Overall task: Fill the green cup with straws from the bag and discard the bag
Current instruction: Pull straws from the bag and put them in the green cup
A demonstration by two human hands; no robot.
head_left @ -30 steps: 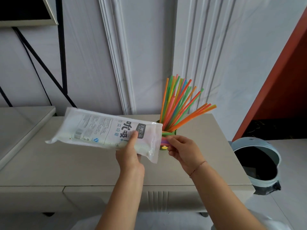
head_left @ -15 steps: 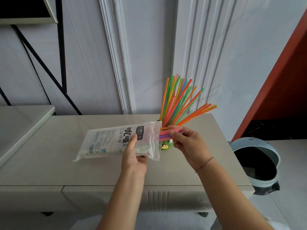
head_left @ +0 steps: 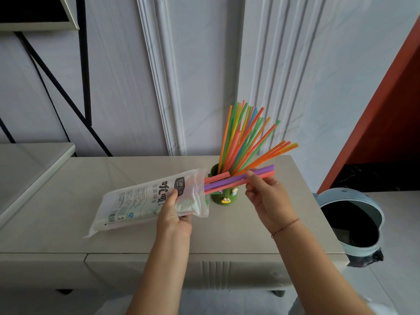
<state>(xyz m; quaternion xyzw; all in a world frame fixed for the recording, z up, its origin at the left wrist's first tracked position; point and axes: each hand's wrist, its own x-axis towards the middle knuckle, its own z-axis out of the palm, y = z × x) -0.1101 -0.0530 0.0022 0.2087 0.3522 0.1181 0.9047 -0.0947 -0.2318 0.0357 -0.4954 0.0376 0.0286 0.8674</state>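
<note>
Pinching a small bundle of pink and purple plastic straws [head_left: 236, 179], the right hand [head_left: 267, 196] has its fingertips closed around the bundle near its far end; at least two pink and one purple can be counted, more may be hidden. The bundle's long axis runs nearly level, its free end pointing toward 2 o'clock and its other end still inside the mouth of one clear plastic straw bag with white printed label [head_left: 145, 201]. The left hand [head_left: 173, 215] grips that bag near its open end, thumb on top over the print, fingers curled underneath. The bag lies slanted, its mouth toward 2 o'clock and its sealed bottom toward 8 o'clock, low over the beige cabinet top [head_left: 118, 169]. Large Chinese characters, including 吸, a dark tag with smaller characters and a barcode show on the label; the fine print is unreadable.

One green cup with small cartoon figures on its front [head_left: 223, 196] stands upright on the cabinet top just behind the bundle, holding a fan of well over a dozen orange, green, yellow, pink and blue straws [head_left: 245, 142] leaning toward 1 o'clock. One round pale-blue waste bin with a black liner [head_left: 354, 221] sits on the floor at 3 o'clock.
</note>
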